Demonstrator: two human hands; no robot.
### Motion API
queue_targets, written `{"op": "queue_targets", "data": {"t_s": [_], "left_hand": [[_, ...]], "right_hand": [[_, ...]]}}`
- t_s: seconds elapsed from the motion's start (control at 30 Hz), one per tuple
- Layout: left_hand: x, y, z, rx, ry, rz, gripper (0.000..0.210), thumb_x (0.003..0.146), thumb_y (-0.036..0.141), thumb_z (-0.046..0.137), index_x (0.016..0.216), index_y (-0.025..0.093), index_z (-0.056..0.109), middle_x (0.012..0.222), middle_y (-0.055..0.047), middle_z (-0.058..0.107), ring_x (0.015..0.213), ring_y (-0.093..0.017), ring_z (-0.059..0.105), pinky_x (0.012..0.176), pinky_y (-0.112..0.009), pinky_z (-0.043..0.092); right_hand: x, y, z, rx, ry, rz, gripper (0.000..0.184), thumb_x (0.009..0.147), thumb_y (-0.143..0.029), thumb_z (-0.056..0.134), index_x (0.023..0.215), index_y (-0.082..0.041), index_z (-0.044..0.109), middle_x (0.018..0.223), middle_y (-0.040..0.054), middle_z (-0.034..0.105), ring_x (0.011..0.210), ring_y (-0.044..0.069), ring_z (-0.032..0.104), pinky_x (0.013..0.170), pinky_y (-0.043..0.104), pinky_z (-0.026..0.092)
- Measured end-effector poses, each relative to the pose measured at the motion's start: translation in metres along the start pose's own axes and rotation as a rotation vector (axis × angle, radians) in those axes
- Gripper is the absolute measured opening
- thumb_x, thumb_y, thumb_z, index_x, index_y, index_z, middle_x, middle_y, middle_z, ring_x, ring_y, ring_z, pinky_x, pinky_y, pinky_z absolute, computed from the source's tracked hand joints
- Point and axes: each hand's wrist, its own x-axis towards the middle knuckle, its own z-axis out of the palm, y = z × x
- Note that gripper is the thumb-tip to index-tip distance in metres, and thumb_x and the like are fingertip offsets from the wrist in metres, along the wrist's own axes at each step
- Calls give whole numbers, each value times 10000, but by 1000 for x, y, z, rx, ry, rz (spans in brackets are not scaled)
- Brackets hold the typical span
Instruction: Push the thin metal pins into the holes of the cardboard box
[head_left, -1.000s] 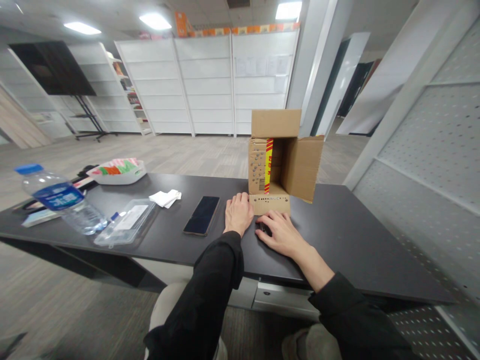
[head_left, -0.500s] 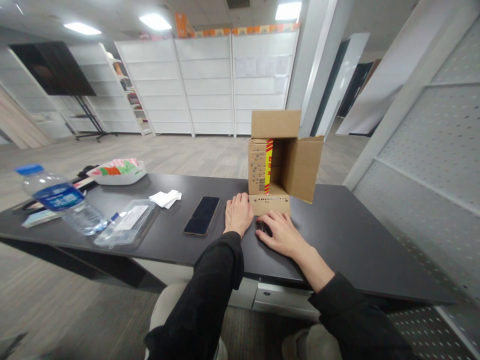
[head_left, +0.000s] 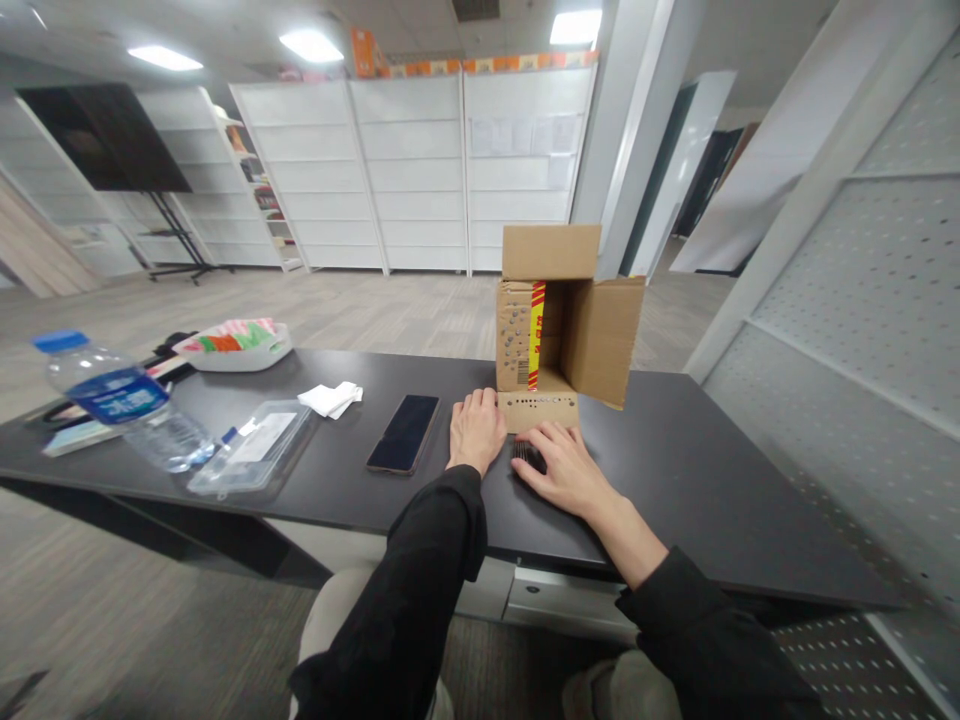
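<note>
A cardboard box (head_left: 564, 335) stands on the dark desk with its mouth facing me and its flaps spread. Small round metal bits dot its left flap and the front flap (head_left: 537, 412), which lies low toward me. My left hand (head_left: 478, 428) rests at the left edge of that front flap, fingers curled and close together; what is under them is hidden. My right hand (head_left: 564, 468) lies over the flap's near edge, thumb apart from the fingers. Between thumb and fingers, a row of thin dark pieces (head_left: 520, 450) shows, too small to name surely.
Left of my hands lie a phone (head_left: 405, 433), white tissues (head_left: 330, 399) and a clear plastic case (head_left: 259, 445). A water bottle (head_left: 124, 400) leans over the case. Behind is a white tray (head_left: 238, 357) with coloured packets. A perforated panel (head_left: 862, 320) rises at the right.
Both hands stay at the front flap in nearly the same pose. The box appears very slightly lower in view; nothing else has visibly moved.
</note>
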Motion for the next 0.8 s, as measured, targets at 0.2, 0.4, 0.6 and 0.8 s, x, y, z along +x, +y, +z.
{"op": "queue_targets", "data": {"t_s": [0.2, 0.4, 0.6, 0.8], "left_hand": [[1, -1, 2, -2, 9, 1, 141, 956, 160, 476, 1060, 194, 564, 1082, -74, 667, 1047, -239, 605, 902, -363, 401], [1, -2, 5, 7, 18, 3, 137, 956, 161, 474, 1054, 194, 565, 1061, -73, 666, 1028, -243, 607, 887, -368, 402], [0, -3, 7, 7, 30, 17, 140, 952, 153, 469, 1041, 194, 569, 1047, -68, 662, 1021, -242, 604, 882, -373, 402], [0, -4, 7, 6, 19, 20, 143, 949, 158, 472, 1044, 196, 572, 1049, -66, 661, 1020, -236, 603, 890, -366, 403]], "right_hand": [[-1, 0, 0, 10, 30, 7, 233, 947, -376, 581, 1110, -222, 647, 1048, 70, 659, 1030, 257, 588, 888, 406, 362], [-2, 1, 3, 15, 69, 13, 212, 951, -370, 571, 1077, -219, 650, 1032, 73, 662, 1018, 258, 589, 874, 407, 367], [-4, 5, 9, 13, 134, 35, 189, 955, -358, 564, 1060, -224, 647, 1029, 72, 673, 1008, 255, 592, 868, 400, 368], [-5, 7, 13, 8, 179, 66, 183, 952, -363, 571, 1050, -229, 649, 1022, 65, 677, 1018, 256, 589, 877, 394, 369]]}}
